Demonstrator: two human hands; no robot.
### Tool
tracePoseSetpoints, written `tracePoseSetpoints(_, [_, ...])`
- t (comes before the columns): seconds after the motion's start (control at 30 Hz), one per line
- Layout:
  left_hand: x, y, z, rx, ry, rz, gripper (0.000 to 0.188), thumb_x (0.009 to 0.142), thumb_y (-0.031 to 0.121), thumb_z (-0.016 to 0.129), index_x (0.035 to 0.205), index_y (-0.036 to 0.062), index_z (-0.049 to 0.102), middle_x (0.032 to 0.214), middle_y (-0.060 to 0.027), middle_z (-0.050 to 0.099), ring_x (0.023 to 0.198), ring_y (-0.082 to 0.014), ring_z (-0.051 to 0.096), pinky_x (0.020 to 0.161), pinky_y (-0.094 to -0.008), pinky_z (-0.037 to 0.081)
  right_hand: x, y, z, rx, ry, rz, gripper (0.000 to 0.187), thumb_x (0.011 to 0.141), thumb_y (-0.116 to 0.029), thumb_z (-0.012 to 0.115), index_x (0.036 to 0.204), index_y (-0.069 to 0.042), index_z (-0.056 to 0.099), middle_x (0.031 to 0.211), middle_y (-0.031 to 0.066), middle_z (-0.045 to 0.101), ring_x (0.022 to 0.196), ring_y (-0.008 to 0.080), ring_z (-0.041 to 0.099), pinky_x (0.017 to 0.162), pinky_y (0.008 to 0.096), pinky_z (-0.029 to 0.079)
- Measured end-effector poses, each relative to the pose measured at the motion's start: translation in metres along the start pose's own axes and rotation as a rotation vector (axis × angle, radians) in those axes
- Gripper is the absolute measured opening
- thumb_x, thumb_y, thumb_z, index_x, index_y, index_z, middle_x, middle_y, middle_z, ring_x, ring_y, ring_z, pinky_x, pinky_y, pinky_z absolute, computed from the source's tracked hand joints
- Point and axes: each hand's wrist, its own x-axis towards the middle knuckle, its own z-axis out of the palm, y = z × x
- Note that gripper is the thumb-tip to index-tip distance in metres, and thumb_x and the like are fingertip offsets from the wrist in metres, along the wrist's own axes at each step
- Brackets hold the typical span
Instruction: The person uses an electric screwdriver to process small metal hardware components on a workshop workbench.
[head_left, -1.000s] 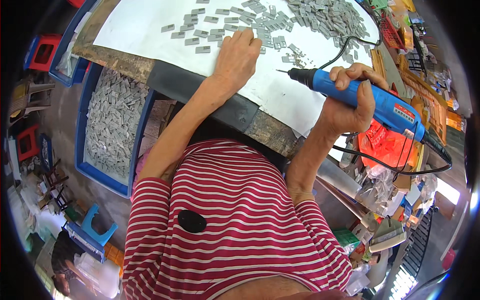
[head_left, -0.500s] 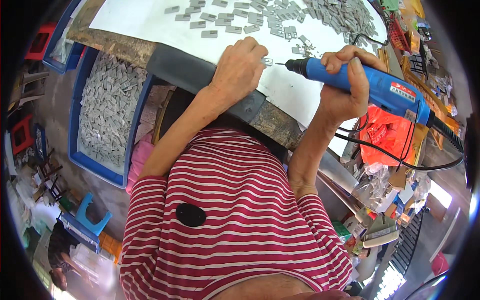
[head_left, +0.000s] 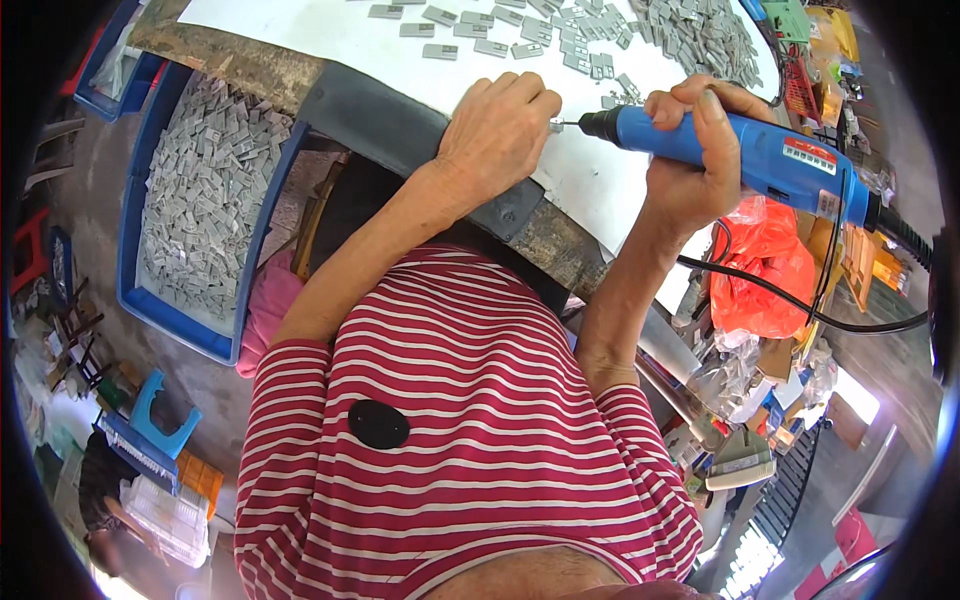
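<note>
My right hand [head_left: 705, 165] is wrapped round the blue body of a corded electric screwdriver [head_left: 770, 160], held nearly level with its thin bit toward the left. My left hand [head_left: 500, 135] rests by the table's near edge, fingers bent and pressed together on a small flat grey piece [head_left: 556, 127]. Only the end of that piece shows past the fingers, and the bit's tip meets it or lies very close to it. Beyond my hands, several similar grey rectangular pieces [head_left: 440, 51] lie spread on the white sheet [head_left: 300, 30].
A dense heap of grey pieces [head_left: 700, 40] lies at the far right of the table. A blue bin [head_left: 128, 240] full of such pieces stands at the left. The black cord [head_left: 760, 280] hangs near a red plastic bag [head_left: 765, 265] at the right.
Both hands appear slightly farther right in the picture. The bit's tip has come closer to the piece in my left hand. My grip on the screwdriver is unchanged.
</note>
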Motion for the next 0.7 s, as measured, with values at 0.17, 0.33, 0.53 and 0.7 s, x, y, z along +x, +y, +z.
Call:
tracePoseSetpoints(0.17, [-0.0009, -0.0006, 0.0003, 0.004, -0.002, -0.004, 0.013, 0.072, 0.009, 0.059, 0.084, 0.0040, 0.056, 0.083, -0.0067, 0.054, 0.081, -0.0236, 0.052, 0.069, -0.0346, 0.039, 0.0012, 0.0028, 0.0007, -0.045, -0.010, -0.015, 0.023, 0.069, 0.000, 0.060, 0.088, 0.005, 0.049, 0.066, 0.0146, 0.056, 0.051, 0.0193, 0.054, 0.055, 0.0328, 0.047])
tracePoseSetpoints(0.33, [-0.0007, 0.0024, -0.0034, -0.084, 0.039, -0.014, 0.016, 0.070, 0.007, 0.060, 0.086, 0.0039, 0.055, 0.083, -0.0073, 0.053, 0.079, -0.0242, 0.052, 0.069, -0.0350, 0.039, 0.0022, 0.0022, 0.0007, -0.013, -0.037, -0.004, 0.022, 0.070, 0.000, 0.058, 0.088, 0.006, 0.048, 0.067, 0.0159, 0.056, 0.050, 0.0191, 0.053, 0.054, 0.0333, 0.047])
tracePoseSetpoints(0.53, [0.0003, 0.0019, -0.0035, -0.124, 0.081, -0.001, 0.016, 0.069, 0.006, 0.061, 0.084, 0.0031, 0.055, 0.081, -0.0082, 0.053, 0.076, -0.0250, 0.051, 0.067, -0.0350, 0.040, 0.0025, -0.0005, 0.0007, 0.028, -0.048, -0.027, 0.020, 0.072, -0.001, 0.055, 0.088, 0.006, 0.046, 0.069, 0.0175, 0.055, 0.049, 0.0182, 0.052, 0.054, 0.0341, 0.047])
tracePoseSetpoints(0.7, [0.0007, 0.0012, -0.0023, -0.122, 0.094, 0.003, 0.013, 0.071, 0.006, 0.061, 0.082, 0.0026, 0.055, 0.080, -0.0082, 0.053, 0.073, -0.0241, 0.051, 0.066, -0.0346, 0.039, 0.0023, -0.0025, 0.0005, 0.014, -0.047, -0.042, 0.020, 0.073, -0.002, 0.055, 0.088, 0.006, 0.045, 0.070, 0.0181, 0.055, 0.049, 0.0180, 0.051, 0.054, 0.0345, 0.047])
